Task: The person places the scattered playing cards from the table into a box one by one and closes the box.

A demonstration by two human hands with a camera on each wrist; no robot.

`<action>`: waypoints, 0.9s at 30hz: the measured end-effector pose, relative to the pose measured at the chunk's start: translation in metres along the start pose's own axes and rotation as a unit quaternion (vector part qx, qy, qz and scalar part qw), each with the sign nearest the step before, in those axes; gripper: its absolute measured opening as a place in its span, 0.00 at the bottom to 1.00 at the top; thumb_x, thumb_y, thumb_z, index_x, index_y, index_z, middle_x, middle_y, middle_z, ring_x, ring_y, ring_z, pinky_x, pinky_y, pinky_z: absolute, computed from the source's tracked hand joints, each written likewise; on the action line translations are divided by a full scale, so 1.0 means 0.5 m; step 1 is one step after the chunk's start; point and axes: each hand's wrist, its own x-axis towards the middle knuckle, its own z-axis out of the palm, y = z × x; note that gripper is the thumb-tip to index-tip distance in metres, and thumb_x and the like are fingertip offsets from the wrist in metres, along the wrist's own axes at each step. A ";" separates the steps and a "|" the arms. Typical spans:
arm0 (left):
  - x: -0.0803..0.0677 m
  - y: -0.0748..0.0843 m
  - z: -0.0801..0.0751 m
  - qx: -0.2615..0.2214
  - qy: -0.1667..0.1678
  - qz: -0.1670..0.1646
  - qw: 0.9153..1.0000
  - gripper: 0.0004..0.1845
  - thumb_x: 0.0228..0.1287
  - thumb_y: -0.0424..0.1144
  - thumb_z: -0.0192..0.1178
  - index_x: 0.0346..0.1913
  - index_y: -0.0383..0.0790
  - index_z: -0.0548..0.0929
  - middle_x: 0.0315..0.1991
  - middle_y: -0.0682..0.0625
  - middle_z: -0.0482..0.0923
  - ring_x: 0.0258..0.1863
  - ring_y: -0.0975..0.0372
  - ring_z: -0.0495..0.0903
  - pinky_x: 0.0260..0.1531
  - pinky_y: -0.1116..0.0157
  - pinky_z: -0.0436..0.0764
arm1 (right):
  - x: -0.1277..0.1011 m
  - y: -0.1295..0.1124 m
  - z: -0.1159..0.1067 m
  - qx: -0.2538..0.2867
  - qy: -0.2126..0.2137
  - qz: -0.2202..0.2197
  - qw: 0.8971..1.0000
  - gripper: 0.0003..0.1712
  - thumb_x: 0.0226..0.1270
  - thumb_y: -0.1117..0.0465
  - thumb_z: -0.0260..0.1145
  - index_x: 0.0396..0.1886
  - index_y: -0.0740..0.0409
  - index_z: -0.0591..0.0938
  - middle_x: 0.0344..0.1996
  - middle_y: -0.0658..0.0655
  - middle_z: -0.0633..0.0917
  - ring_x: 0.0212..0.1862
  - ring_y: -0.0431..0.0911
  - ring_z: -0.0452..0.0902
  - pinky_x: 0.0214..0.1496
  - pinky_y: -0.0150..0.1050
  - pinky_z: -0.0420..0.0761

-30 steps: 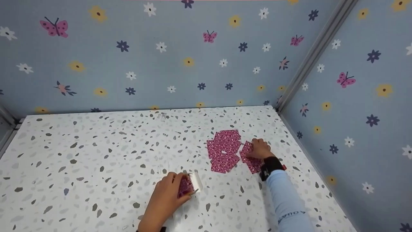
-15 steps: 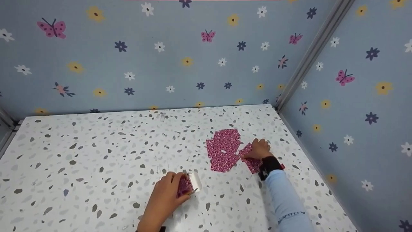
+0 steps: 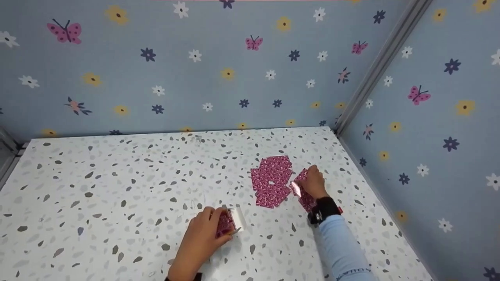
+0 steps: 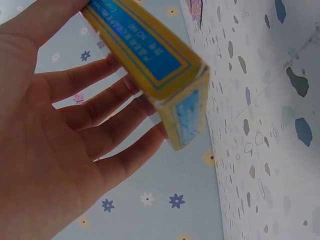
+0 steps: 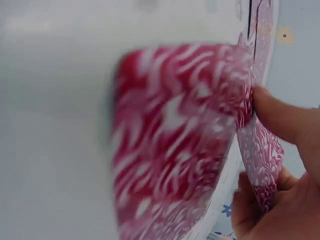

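The right hand [image 3: 312, 182] pinches a card [image 3: 297, 188] between fingertips and thumb, lifting its edge off a small spread of cards [image 3: 306, 197] just beside the fanned ring of pink-backed cards [image 3: 272, 181] on the speckled table [image 3: 117, 175]. The left hand [image 3: 201, 238] curls round the card box [image 3: 228, 224], nearer the front edge; in the wrist view the box looks yellow and blue. The step in hand seems to be picking one card up from the layout. The wrist view is blurred, so whether it is one card or two is unclear. Next, the card likely needs a clean lift without dragging its neighbours.
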 end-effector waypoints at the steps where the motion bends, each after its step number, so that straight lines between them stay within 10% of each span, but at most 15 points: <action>1: 0.000 0.000 0.000 -0.001 -0.002 -0.001 1.000 0.36 0.44 0.52 0.71 0.56 0.38 0.72 0.44 0.43 0.73 0.40 0.56 0.75 0.43 0.53 0.76 | -0.001 0.000 -0.002 0.016 0.009 -0.003 1.000 0.25 0.56 0.61 0.67 0.43 0.69 0.64 0.34 0.67 0.74 0.39 0.60 0.72 0.43 0.53 0.72; 10: 0.003 0.002 0.004 -0.003 -0.002 0.000 1.000 0.37 0.43 0.52 0.71 0.56 0.38 0.72 0.44 0.44 0.73 0.41 0.56 0.75 0.44 0.54 0.76 | -0.017 -0.017 -0.038 0.143 0.020 0.006 0.990 0.18 0.67 0.69 0.51 0.54 0.66 0.61 0.27 0.58 0.73 0.25 0.46 0.68 0.27 0.37 0.69; 16: 0.003 0.002 0.006 0.005 -0.003 0.006 1.000 0.37 0.44 0.53 0.71 0.56 0.37 0.72 0.43 0.44 0.72 0.40 0.56 0.75 0.44 0.54 0.75 | -0.059 -0.061 -0.070 0.134 0.046 -0.065 0.988 0.26 0.63 0.75 0.49 0.62 0.65 0.65 0.21 0.54 0.70 0.19 0.41 0.60 0.23 0.34 0.63; 22: 0.002 0.003 0.008 0.007 0.000 0.008 1.000 0.38 0.43 0.53 0.71 0.56 0.35 0.72 0.43 0.44 0.72 0.41 0.56 0.75 0.45 0.54 0.75 | -0.120 -0.130 -0.099 0.179 0.024 -0.098 0.979 0.18 0.63 0.75 0.53 0.52 0.61 0.73 0.37 0.61 0.78 0.25 0.43 0.70 0.22 0.35 0.73; 27: 0.004 0.005 0.008 0.001 0.007 0.006 1.000 0.38 0.42 0.52 0.71 0.55 0.35 0.73 0.43 0.44 0.73 0.40 0.56 0.75 0.45 0.54 0.76 | -0.171 -0.177 -0.111 0.283 -0.032 -0.112 0.952 0.15 0.62 0.76 0.55 0.48 0.64 0.74 0.45 0.62 0.76 0.33 0.51 0.76 0.24 0.42 0.82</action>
